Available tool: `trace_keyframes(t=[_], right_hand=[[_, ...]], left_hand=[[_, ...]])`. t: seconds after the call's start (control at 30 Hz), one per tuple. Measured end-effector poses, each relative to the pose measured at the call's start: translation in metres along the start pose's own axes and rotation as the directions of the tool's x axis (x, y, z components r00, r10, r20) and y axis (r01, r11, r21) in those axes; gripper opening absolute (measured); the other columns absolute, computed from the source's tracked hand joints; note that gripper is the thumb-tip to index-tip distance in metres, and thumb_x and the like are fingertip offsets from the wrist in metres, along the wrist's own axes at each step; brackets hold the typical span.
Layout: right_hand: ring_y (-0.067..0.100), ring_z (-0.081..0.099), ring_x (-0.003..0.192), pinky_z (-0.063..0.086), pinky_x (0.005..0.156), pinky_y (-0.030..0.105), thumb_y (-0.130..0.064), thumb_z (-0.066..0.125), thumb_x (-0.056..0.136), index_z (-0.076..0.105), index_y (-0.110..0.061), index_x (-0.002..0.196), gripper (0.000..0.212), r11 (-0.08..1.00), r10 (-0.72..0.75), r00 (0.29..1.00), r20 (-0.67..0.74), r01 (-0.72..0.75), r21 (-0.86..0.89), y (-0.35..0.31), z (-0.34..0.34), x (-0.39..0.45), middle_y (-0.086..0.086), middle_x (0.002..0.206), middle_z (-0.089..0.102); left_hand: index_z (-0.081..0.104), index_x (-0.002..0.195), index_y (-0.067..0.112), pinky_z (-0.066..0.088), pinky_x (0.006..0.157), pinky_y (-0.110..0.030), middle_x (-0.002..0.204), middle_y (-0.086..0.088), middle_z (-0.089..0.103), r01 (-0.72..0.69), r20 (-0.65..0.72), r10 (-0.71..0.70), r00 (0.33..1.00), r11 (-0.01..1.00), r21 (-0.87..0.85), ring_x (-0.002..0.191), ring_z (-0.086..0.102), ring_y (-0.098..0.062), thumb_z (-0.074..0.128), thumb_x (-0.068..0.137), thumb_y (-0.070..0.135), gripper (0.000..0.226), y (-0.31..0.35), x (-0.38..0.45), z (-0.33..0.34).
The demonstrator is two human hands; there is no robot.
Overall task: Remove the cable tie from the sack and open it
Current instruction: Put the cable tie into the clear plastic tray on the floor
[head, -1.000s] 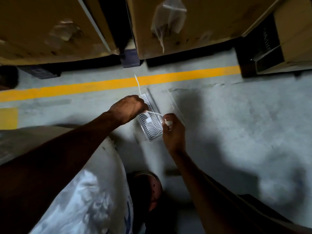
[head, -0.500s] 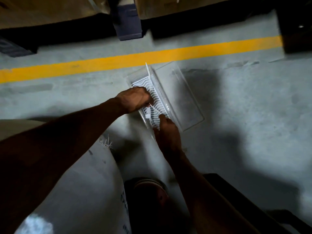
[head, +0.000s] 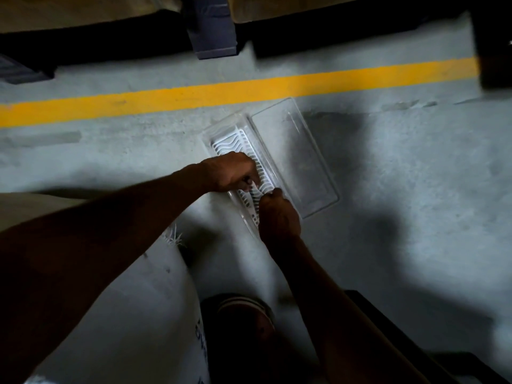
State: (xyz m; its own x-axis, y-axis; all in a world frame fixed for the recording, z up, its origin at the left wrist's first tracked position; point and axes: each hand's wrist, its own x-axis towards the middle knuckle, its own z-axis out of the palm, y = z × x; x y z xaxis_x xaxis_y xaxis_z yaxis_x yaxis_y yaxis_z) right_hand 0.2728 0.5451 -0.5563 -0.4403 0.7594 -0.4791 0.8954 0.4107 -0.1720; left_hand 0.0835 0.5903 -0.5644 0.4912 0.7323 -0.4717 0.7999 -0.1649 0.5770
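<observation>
The white woven sack [head: 133,314] lies at the lower left, with a frayed corner pointing toward the hands. On the concrete floor sits a clear plastic box [head: 318,195] with its lid folded open and a white slotted insert [head: 230,141] inside. My left hand [head: 230,173] and my right hand [head: 279,217] are both low over the near end of the insert, fingers pinched. A short white piece of the cable tie [head: 254,191] shows between their fingertips; the rest is hidden by the hands.
A yellow floor line [head: 249,90] runs across behind the box. Beyond it stand cardboard boxes on pallets, with a dark blue pallet block [head: 213,29]. My foot in a sandal [head: 243,314] is beside the sack. A dark object [head: 415,328] sits at the lower right.
Both hands have come down from holding the long cable tie up in the air to pressing it onto the insert in the box. The view has tilted down toward the floor.
</observation>
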Motion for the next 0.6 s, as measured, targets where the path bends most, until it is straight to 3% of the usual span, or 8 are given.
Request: trace_keyframes(t=[0.07, 0.17, 0.27, 0.37, 0.43, 0.5, 0.6], right_hand=[[0.033, 0.071, 0.092, 0.057, 0.074, 0.036, -0.005, 0.052, 0.092, 0.067, -0.004, 0.107, 0.021, 1.0, -0.005, 1.0, -0.001, 0.005, -0.03, 0.004, -0.003, -0.002, 0.015, 0.109, 0.064], [0.02, 0.067, 0.052, 0.04, 0.043, 0.019, -0.008, 0.073, 0.065, 0.072, -0.012, 0.071, 0.007, 0.998, -0.031, 0.982, -0.186, 0.022, -0.05, 0.003, 0.002, -0.003, 0.005, 0.069, 0.066], [0.021, 0.069, 0.059, 0.047, 0.047, 0.024, -0.01, 0.068, 0.078, 0.073, -0.006, 0.104, 0.027, 0.993, -0.063, 0.984, -0.169, 0.044, -0.114, 0.008, 0.014, -0.007, 0.006, 0.084, 0.072], [0.038, 0.069, 0.07, 0.057, 0.057, 0.038, 0.002, 0.066, 0.077, 0.068, -0.001, 0.109, 0.032, 0.988, -0.125, 0.984, -0.129, 0.136, 0.077, 0.011, 0.012, -0.011, 0.018, 0.096, 0.069], [0.042, 0.067, 0.088, 0.059, 0.071, 0.045, 0.003, 0.059, 0.079, 0.064, -0.003, 0.114, 0.036, 0.966, -0.13, 0.982, -0.138, 0.157, 0.206, 0.008, 0.004, -0.011, 0.019, 0.106, 0.068], [0.039, 0.064, 0.095, 0.056, 0.078, 0.044, -0.001, 0.055, 0.08, 0.064, -0.007, 0.114, 0.035, 0.963, -0.069, 0.985, -0.158, 0.106, 0.246, 0.003, -0.01, -0.012, 0.015, 0.109, 0.068], [0.041, 0.061, 0.099, 0.053, 0.082, 0.046, -0.014, 0.039, 0.087, 0.061, -0.007, 0.125, 0.044, 0.955, 0.007, 0.987, -0.158, 0.04, 0.293, -0.005, -0.041, -0.017, 0.016, 0.114, 0.066]], left_hand=[[0.077, 0.115, 0.013, 0.05, 0.083, -0.037, 0.1, -0.012, 0.073, -0.005, -0.045, 0.005, 0.999, 1.0, 0.0, 0.099, 0.07, -0.036, 0.078, 0.091, 0.021, 0.025, -0.002, -0.004, -0.003], [0.074, 0.117, 0.019, 0.051, 0.09, -0.041, 0.115, -0.01, 0.068, 0.102, -0.035, -0.098, 0.995, 0.987, 0.121, 0.112, 0.065, -0.034, 0.063, 0.1, 0.034, 0.026, -0.003, -0.01, -0.008], [0.072, 0.119, 0.022, 0.052, 0.093, -0.042, 0.123, -0.01, 0.068, 0.141, -0.038, -0.136, 0.99, 0.97, 0.2, 0.118, 0.064, -0.035, 0.05, 0.103, 0.042, 0.034, 0.01, -0.017, -0.005], [0.072, 0.121, 0.018, 0.055, 0.093, -0.047, 0.123, -0.015, 0.068, 0.155, -0.124, -0.127, 0.984, 0.955, 0.253, 0.116, 0.062, -0.039, 0.03, 0.094, 0.047, 0.058, 0.02, -0.029, 0.002], [0.068, 0.131, 0.015, 0.054, 0.098, -0.049, 0.131, -0.02, 0.064, 0.194, -0.157, -0.158, 0.975, 0.948, 0.252, 0.124, 0.058, -0.042, 0.032, 0.095, 0.042, 0.058, 0.027, -0.04, 0.001], [0.057, 0.147, 0.013, 0.046, 0.112, -0.049, 0.149, -0.023, 0.052, 0.224, -0.132, -0.197, 0.971, 0.946, 0.234, 0.14, 0.047, -0.042, 0.041, 0.1, 0.034, 0.053, 0.033, -0.055, -0.002], [0.04, 0.157, 0.004, 0.027, 0.128, -0.051, 0.16, -0.03, 0.039, 0.238, -0.113, -0.218, 0.969, 0.951, 0.198, 0.151, 0.035, -0.047, 0.038, 0.097, 0.031, 0.066, 0.041, -0.083, -0.014]])
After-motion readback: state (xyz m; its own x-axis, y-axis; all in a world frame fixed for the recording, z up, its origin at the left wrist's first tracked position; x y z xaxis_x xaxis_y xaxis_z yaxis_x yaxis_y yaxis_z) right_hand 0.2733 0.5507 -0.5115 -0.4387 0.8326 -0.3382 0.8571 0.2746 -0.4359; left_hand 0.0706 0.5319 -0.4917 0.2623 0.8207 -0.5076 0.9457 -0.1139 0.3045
